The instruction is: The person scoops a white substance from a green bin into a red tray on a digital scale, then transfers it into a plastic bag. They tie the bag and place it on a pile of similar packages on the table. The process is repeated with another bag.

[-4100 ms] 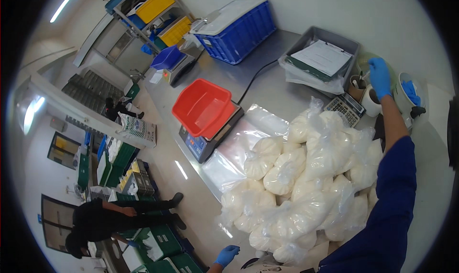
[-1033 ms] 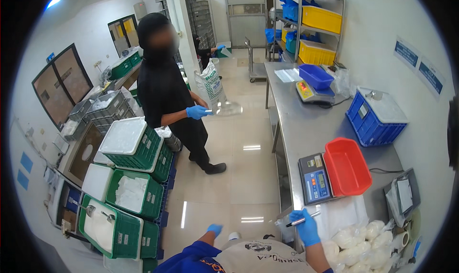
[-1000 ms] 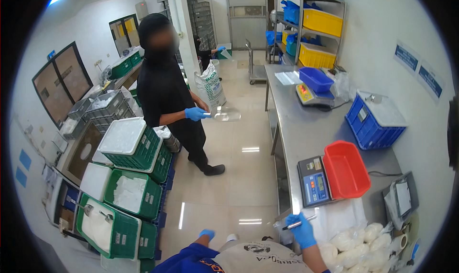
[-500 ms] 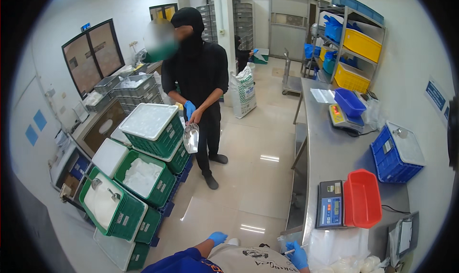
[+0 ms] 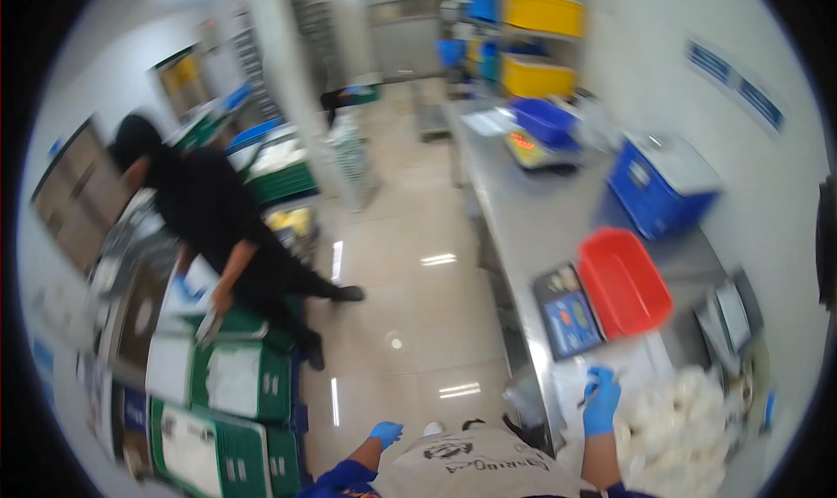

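Beside white bags (image 5: 683, 424), right hand (image 5: 601, 400) holding pen (image 5: 620, 375), left hand (image 5: 386, 433) apart

Left hand (image 5: 386, 433): blue-gloved, low before the body; fingers pointing rightward, loosely extended;
Left forearm (image 5: 366, 454): slanting up and to the right from a dark blue sleeve (image 5: 338, 475);
Right hand (image 5: 602, 402): blue-gloved, higher in view than the left; fingers bent in a pinching grip;
Right forearm (image 5: 600, 461): nearly vertical in view, bare;
Both hands: well apart
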### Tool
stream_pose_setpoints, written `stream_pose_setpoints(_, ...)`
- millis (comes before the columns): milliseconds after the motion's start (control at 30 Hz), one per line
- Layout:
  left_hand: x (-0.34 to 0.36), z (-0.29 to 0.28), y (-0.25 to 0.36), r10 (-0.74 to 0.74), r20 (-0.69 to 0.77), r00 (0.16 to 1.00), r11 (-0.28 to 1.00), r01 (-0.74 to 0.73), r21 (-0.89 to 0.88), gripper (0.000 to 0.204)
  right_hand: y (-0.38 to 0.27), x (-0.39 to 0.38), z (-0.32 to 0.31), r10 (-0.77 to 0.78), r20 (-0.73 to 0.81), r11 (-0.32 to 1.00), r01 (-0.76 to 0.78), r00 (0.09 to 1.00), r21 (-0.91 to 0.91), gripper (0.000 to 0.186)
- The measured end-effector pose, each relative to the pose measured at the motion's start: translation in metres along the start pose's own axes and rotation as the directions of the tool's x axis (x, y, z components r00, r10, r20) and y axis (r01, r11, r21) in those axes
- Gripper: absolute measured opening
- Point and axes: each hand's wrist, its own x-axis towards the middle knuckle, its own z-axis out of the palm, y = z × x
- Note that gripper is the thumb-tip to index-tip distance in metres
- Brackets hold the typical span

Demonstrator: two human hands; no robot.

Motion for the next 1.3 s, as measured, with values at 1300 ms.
stream_pose_setpoints(1300,-0.213,0.035,0.286,0.764,-0.15,0.627,0.234,-0.487,-0.841,0.064,-0.112,0.006,0.045,-0.007,0.642,0.998,-0.031,0.766,0.049,0.058)
